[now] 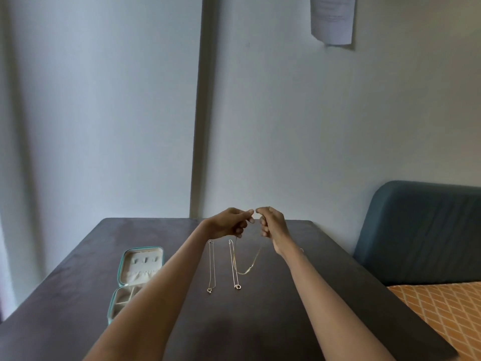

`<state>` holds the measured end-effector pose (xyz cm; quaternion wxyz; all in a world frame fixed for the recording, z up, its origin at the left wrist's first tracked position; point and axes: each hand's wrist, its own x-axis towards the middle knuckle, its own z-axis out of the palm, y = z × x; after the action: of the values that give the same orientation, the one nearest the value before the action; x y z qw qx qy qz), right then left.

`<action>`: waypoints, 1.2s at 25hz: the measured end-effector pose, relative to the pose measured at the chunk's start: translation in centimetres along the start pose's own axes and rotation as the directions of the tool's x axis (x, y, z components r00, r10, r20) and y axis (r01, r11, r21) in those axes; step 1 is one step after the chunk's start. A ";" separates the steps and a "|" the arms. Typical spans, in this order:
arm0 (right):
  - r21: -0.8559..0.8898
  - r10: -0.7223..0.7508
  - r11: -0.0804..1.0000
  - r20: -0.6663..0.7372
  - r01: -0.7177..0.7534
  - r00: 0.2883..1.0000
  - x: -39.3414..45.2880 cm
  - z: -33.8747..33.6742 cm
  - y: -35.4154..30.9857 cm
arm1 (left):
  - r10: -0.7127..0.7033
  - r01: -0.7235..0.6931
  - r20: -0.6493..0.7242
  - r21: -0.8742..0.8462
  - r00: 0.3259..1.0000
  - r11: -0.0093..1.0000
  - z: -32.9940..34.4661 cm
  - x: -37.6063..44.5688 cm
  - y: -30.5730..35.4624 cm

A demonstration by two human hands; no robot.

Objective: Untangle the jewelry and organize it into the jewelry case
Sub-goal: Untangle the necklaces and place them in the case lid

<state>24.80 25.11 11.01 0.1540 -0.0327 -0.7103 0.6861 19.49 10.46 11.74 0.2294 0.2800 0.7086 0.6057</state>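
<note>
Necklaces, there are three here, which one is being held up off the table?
The gold chain, hanging in a loop from both hands, left hand and right hand. The two thin pendant necklaces lie straight on the table, untouched.

- No text, label, brand or number can be read anywhere.
- A sheet of paper (333,19) hangs on the wall at 1 o'clock, near the top edge; it bears faint printed lines, too blurred and small to make out a single word.
</note>
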 end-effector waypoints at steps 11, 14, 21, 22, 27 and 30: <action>-0.327 -0.018 0.944 0.077 0.043 0.997 -2.9 2.0 0.7 | 0.147 -0.365 -0.367 -0.644 0.918 0.672 -1.0 -1.7 0.4; -0.326 -0.023 0.942 0.183 0.083 0.983 -3.1 2.6 0.2 | 0.143 -0.256 -0.366 -0.281 0.920 0.925 -0.7 -1.4 -0.8; -0.198 -0.030 0.979 0.056 0.040 0.998 -1.9 2.3 -0.8 | -0.047 0.043 -0.121 -0.032 0.991 0.999 -0.1 -2.8 -0.8; -0.165 -0.014 0.986 0.037 0.020 0.999 -1.8 2.2 -0.5 | -0.053 0.048 -0.091 -0.056 0.994 0.997 0.0 -2.9 -0.8; -0.012 0.089 0.996 -0.044 -0.090 0.995 -1.9 2.4 2.0 | -0.016 -0.013 -0.065 -0.425 0.998 0.905 -0.2 -2.6 -1.4; -0.009 0.106 0.994 -0.011 -0.106 0.994 -2.5 2.6 3.3 | -0.009 -0.121 -0.201 -0.625 0.979 0.771 -0.6 -2.5 -1.6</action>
<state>25.93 22.14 7.26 0.1209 -0.0749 -0.7098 0.6899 20.77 8.18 10.23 0.2224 0.1474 0.4727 0.8398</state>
